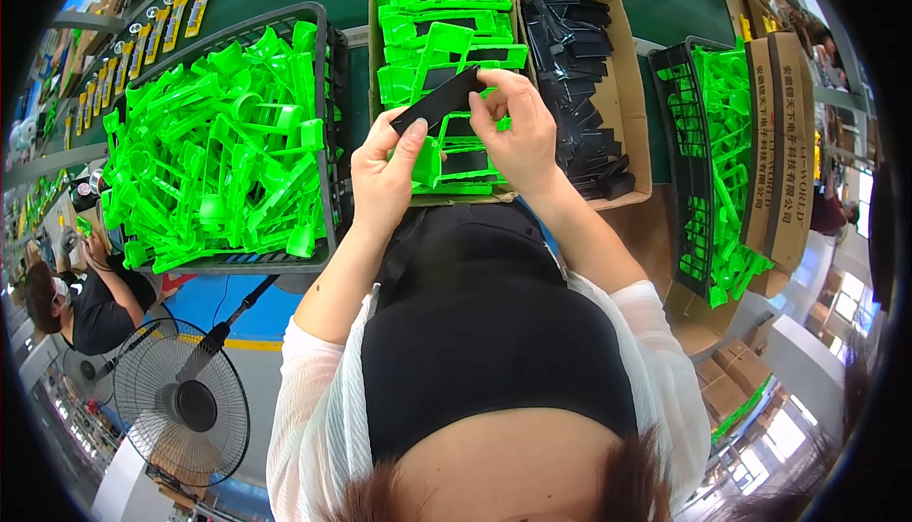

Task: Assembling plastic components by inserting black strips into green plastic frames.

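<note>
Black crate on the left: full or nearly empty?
Full. The black crate is heaped with bright green plastic parts that rise above its rim, hiding its floor. Both hands are away from it, holding a black strip.

— The black strip [439, 100] above the green part [429, 156]?
— Matt, cloth-like; the part is glossy plastic.
— Beside it?
— Brown cardboard box [631, 104], dull, rough-looking; black plastic crate [328, 132].

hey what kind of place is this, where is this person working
Most likely a factory assembly line. Both hands, left hand and right hand, hold a black strip over a cardboard box of green plastic parts, beside a crate of loose green parts and a green conveyor belt.
</note>
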Action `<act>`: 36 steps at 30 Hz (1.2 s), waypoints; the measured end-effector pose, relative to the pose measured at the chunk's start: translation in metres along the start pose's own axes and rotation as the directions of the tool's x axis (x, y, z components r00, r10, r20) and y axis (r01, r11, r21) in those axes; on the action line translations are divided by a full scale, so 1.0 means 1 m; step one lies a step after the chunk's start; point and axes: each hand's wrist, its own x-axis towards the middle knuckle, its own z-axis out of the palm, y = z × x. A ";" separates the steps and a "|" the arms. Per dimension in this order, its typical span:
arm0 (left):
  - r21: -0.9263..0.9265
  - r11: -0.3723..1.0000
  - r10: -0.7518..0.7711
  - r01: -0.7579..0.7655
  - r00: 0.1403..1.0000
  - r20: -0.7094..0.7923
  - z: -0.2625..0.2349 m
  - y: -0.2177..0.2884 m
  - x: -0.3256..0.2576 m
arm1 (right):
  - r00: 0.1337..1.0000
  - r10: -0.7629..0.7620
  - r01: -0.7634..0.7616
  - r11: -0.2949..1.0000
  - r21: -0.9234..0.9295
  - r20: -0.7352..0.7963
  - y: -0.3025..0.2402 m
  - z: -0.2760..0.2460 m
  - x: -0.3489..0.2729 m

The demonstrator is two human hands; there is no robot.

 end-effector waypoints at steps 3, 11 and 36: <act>0.026 1.000 0.007 -0.007 1.000 0.007 -0.001 -0.001 0.000 | 1.000 0.004 -0.004 0.999 -0.033 0.001 -0.001 0.001 0.003; -0.105 0.987 -0.126 0.119 0.990 -0.062 0.005 0.005 -0.003 | 0.997 -0.072 0.072 0.997 0.017 0.017 -0.001 0.003 0.002; 0.026 0.999 0.032 -0.031 0.998 -0.049 0.005 0.010 -0.009 | 0.735 0.472 -0.677 0.466 0.569 0.487 -0.017 -0.025 0.023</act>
